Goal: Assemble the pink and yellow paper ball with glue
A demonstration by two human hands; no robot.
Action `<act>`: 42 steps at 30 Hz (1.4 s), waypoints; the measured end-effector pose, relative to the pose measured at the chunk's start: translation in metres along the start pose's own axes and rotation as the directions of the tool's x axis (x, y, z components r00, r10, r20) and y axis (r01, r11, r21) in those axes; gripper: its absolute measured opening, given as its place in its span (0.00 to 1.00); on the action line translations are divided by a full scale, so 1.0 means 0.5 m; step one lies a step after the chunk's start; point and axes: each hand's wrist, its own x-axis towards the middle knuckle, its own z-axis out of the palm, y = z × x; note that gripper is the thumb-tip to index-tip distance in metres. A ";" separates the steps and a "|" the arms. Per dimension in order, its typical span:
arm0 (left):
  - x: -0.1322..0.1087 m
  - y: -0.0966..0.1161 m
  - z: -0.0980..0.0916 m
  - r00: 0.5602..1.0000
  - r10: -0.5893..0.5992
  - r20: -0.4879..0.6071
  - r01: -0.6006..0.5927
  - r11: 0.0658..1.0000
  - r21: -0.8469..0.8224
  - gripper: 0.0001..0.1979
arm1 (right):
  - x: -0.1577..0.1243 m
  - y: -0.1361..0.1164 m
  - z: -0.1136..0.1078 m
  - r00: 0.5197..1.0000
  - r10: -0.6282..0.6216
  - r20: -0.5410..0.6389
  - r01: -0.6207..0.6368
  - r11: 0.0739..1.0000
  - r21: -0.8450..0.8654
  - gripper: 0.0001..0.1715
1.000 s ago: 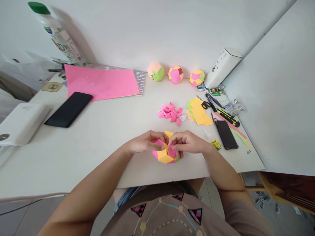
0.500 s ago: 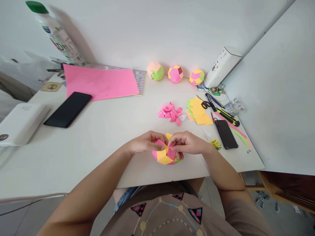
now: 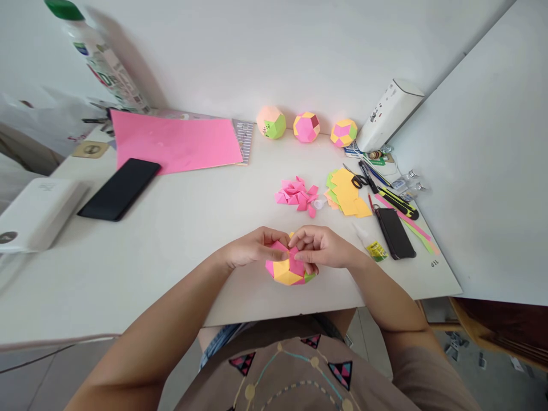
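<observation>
Near the table's front edge, both hands hold a part-built paper ball [image 3: 286, 272] of pink, yellow and green faces. My left hand [image 3: 266, 246] grips its left side, thumb on a yellow face and fingers curled over the back. On the right side, my right hand [image 3: 315, 245] pinches a pink face between thumb and fingers. The far side of the ball is mostly hidden by the fingers. Just beyond the hands lies a heap of folded pink paper pieces [image 3: 295, 193], with a small whitish cap [image 3: 318, 204] beside it.
Three finished paper balls [image 3: 306, 127] stand along the wall. Yellow paper pieces [image 3: 346, 191], scissors [image 3: 358, 181], a cutter [image 3: 400, 204], a glue tube [image 3: 375, 250] and a black pouch [image 3: 394, 233] lie to the right. Leftward are pink sheets [image 3: 175, 142], a phone [image 3: 120, 190] and a white box [image 3: 36, 214].
The pink face under my right hand now lies closer against the yellow one beside it. My right fingers have shifted slightly left, toward my left hand.
</observation>
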 end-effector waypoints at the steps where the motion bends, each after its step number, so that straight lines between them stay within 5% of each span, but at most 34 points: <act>1: 0.000 0.000 0.000 1.000 0.004 -0.002 -0.004 1.000 0.001 0.11 | 0.001 0.001 0.001 1.000 -0.001 -0.013 0.001 1.000 0.004 0.13; 33: 0.004 0.000 0.008 0.997 -0.004 -0.075 -0.008 0.986 -0.164 0.07 | 0.003 -0.009 0.008 0.989 0.055 -0.139 -0.047 0.997 0.060 0.10; 42: 0.000 -0.001 -0.013 0.989 -0.145 0.029 0.148 0.972 -0.182 0.13 | 0.005 -0.008 0.017 0.989 0.055 -0.134 -0.039 0.991 0.124 0.13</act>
